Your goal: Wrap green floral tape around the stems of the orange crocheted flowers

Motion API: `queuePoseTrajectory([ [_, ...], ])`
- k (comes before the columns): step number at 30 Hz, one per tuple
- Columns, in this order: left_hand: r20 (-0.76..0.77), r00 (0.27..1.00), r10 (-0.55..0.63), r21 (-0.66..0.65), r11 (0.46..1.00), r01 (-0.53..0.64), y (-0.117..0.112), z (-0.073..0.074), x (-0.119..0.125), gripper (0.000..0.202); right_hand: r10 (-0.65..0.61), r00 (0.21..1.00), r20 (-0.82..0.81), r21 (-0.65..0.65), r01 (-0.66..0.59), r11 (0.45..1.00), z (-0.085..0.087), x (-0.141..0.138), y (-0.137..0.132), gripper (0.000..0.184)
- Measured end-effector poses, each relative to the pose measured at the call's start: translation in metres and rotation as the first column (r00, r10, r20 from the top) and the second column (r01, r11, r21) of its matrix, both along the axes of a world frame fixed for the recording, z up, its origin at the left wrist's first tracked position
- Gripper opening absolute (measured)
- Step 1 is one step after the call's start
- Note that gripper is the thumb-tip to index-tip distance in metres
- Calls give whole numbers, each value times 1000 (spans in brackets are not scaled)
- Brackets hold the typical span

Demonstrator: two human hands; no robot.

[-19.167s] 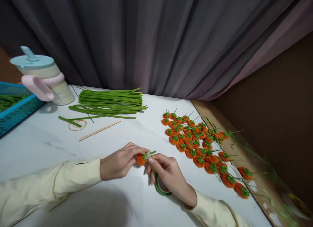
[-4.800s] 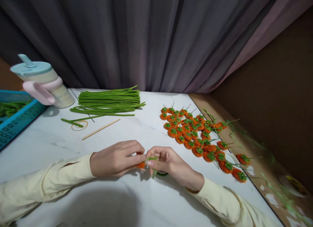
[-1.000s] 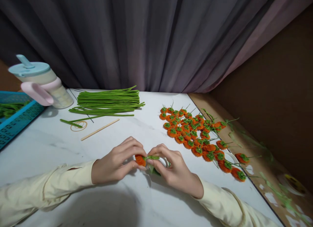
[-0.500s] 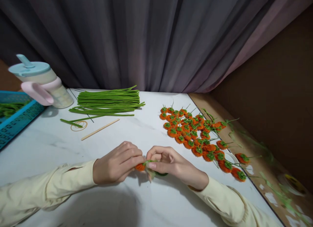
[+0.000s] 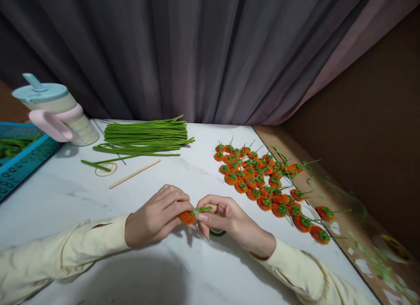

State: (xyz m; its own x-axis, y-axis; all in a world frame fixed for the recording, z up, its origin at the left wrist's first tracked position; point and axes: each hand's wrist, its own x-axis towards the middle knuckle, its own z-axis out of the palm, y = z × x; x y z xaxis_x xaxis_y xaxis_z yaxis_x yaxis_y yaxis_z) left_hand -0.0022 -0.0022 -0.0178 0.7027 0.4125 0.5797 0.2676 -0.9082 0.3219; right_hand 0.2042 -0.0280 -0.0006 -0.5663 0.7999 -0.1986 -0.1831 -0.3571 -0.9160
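Note:
In the head view, my left hand is closed round a small orange fuzzy pipe-cleaner pumpkin. A green stem sticks out of it to the right. The thumb and forefinger of my right hand pinch at the base of that stem, where something pale and thin shows. Below the right palm a dark green ring lies on the table, partly covered by the hand. To the right, many finished orange pumpkins with green tops and thin wire tails lie in a cluster.
A bundle of green pipe cleaners lies at the back, with a wooden stick and rubber bands in front. At left stand a lidded cup and a blue basket. Scraps litter a brown surface at right.
The pumpkin has tilted in my left hand, and its stem now points up and right, more in sight. My right hand has shifted slightly left, uncovering more of the green ring.

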Motion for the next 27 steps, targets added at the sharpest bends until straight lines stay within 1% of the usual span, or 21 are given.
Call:
queuePoseTrajectory([
  [6,-3,1000,-16,-4,1000,16,-1,1,1,22,-27,999,-46,-44,25,999,-7,-2,-2,25],
  [8,7,1000,-13,-37,999,13,-2,2,2,20,-36,998,-46,-63,33,997,-8,-2,-3,26],
  [10,26,1000,-14,-105,994,17,-3,5,4,18,-44,998,-34,-55,42,998,-8,-2,-4,28],
  [13,64,998,-26,-246,968,41,-4,9,6,14,-51,998,30,27,50,998,-7,-1,-6,30],
  [17,113,992,-51,-422,902,94,-5,14,8,10,-72,986,153,177,44,983,-3,0,-7,29],
  [20,120,991,-59,-507,855,112,-5,15,9,10,-86,972,220,278,22,960,2,1,-8,27],
  [22,109,992,-62,-548,829,112,-4,15,9,10,-105,955,277,358,-1,934,4,1,-9,24],
  [23,103,993,-65,-562,820,112,-4,16,9,10,-125,942,311,413,-15,911,4,1,-9,22],
  [24,97,993,-69,-572,813,113,-4,16,9,10,-155,926,343,481,-31,876,4,2,-10,20],
  [25,93,993,-74,-578,808,115,-4,16,9,10,-190,910,369,554,-51,831,4,3,-10,18],
  [27,89,993,-81,-586,802,118,-4,17,10,9,-256,885,388,698,-100,709,3,4,-10,16],
])
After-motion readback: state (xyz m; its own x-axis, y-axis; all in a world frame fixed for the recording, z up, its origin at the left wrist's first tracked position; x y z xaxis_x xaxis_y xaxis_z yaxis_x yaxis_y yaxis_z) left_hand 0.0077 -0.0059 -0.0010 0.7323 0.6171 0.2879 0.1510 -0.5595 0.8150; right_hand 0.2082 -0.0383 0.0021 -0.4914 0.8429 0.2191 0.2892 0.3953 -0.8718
